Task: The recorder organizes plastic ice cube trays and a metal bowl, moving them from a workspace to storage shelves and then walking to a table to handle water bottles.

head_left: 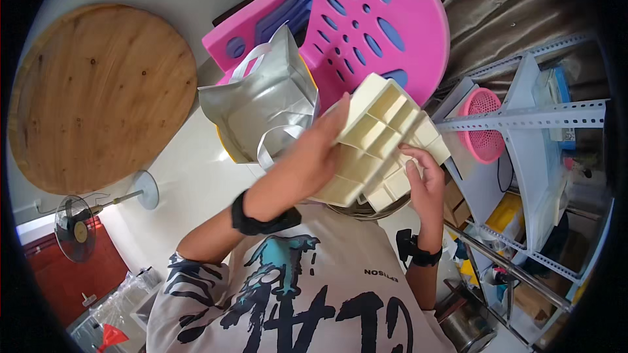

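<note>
My left hand is closed on the left side of a cream compartment tray, which is tilted with its square cells facing up. A second cream compartment tray lies partly hidden behind and below the first. My right hand has its thumb and fingers bent at the right edge of the trays, gripping the second one. Left of the trays, an open bag with a silver lining and white handles rests on a pink plastic chair.
A round wooden tabletop leans at the far left, above a standing fan. On the right, a metal shelf rack holds a pink basket and boxes. A metal pot is at the lower right.
</note>
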`<state>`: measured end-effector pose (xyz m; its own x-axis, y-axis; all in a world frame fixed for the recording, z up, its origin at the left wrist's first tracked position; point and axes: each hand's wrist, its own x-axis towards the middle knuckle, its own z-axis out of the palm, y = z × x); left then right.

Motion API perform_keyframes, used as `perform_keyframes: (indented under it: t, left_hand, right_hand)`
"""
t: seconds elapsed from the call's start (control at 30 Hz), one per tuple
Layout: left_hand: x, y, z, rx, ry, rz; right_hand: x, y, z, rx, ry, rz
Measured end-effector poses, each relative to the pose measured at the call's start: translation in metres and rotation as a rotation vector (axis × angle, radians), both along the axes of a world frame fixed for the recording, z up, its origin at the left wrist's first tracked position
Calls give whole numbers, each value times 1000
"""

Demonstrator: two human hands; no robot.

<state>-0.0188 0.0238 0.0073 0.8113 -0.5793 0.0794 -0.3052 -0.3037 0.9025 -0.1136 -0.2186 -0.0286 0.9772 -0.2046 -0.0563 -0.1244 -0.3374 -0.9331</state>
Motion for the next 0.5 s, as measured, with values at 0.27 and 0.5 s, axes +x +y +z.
perform_keyframes:
  t: [0.27, 0.5]
  left_hand:
    - [70, 119, 98, -20, 371, 232]
    - [148, 188, 39, 515, 423, -313]
  right_hand:
    - [5, 2, 10, 86, 166, -65]
    - [9, 7, 2, -30, 57, -64]
